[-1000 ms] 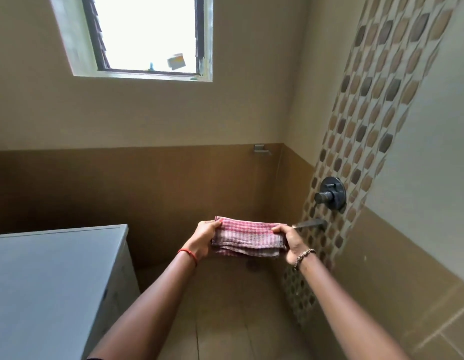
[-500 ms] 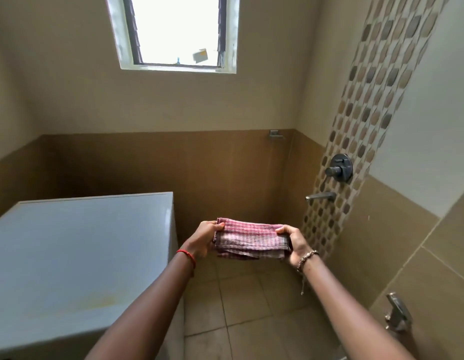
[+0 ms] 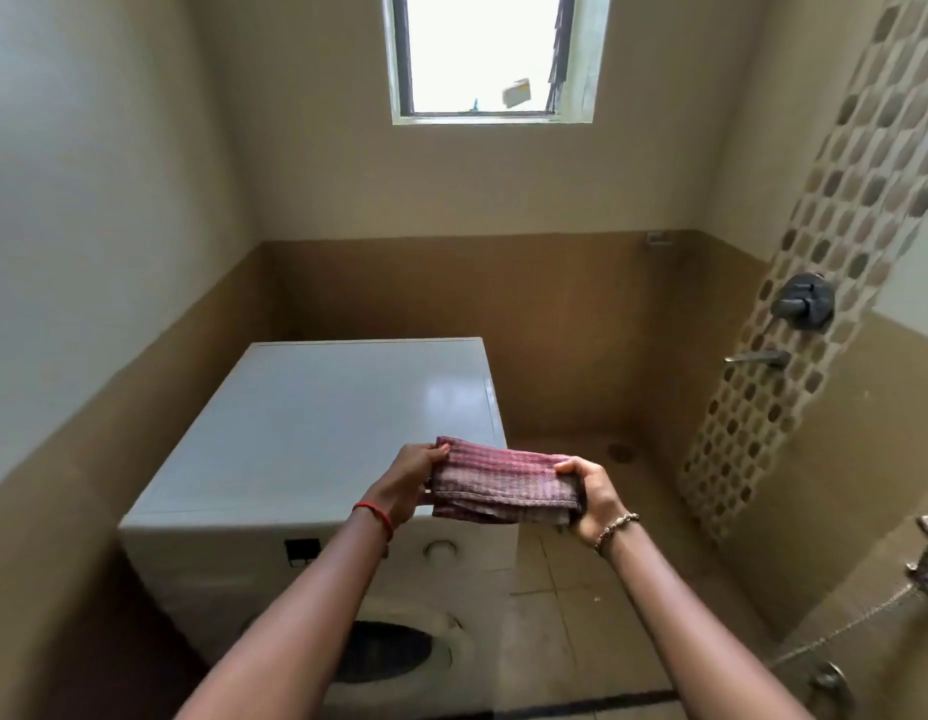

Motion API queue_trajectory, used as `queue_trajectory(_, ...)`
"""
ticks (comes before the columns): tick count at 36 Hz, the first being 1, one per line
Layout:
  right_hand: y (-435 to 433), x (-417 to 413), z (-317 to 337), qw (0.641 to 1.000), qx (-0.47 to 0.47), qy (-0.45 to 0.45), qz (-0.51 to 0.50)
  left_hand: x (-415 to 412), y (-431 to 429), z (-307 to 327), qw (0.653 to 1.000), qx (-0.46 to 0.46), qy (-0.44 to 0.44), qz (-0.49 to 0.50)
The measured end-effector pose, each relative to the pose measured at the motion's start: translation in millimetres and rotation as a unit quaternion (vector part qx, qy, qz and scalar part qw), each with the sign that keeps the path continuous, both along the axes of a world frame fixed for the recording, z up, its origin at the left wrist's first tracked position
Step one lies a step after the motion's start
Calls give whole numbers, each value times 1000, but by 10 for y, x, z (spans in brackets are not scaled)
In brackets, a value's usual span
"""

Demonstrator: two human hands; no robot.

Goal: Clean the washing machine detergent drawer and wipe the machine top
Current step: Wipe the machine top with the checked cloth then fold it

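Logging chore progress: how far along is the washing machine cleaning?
Done: nothing I can confirm. In hand: the left hand and right hand grip the ends of a folded red checked cloth near the right front corner of the machine top. Left: wiping the top, and the drawer; none stands pulled out of the front panel.

We're in a home bathroom here: a mosaic strip [image 3: 815, 252] runs up the right wall with a shower valve [image 3: 804, 302] and spout [image 3: 758, 357] set in it, a drain [image 3: 620, 451] in the tiled floor [image 3: 581, 589], a small window [image 3: 482, 54] up high, and a washer [image 3: 347, 407] against the left wall.
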State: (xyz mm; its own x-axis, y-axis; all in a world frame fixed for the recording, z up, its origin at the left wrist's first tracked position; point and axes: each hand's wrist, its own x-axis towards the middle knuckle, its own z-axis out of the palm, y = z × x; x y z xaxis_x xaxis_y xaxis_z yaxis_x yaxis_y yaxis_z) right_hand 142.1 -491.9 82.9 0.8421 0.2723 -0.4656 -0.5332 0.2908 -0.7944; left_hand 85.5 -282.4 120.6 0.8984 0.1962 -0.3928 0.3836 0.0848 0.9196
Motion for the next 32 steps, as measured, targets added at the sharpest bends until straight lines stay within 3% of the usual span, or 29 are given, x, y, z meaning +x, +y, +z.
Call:
queue_trajectory(12, 989, -328, -31, 994, 38, 69, 78, -482, 937, -196, 994, -21, 1, 103)
queue_trajectory(17, 1315, -223, -104, 987, 55, 58, 141, -494, 1245, -323, 986, -66, 1, 152)
queue_trajectory(32, 2347, 153, -195, 964, -11, 91, 250, -350, 2118, -622, 963, -57, 44, 260)
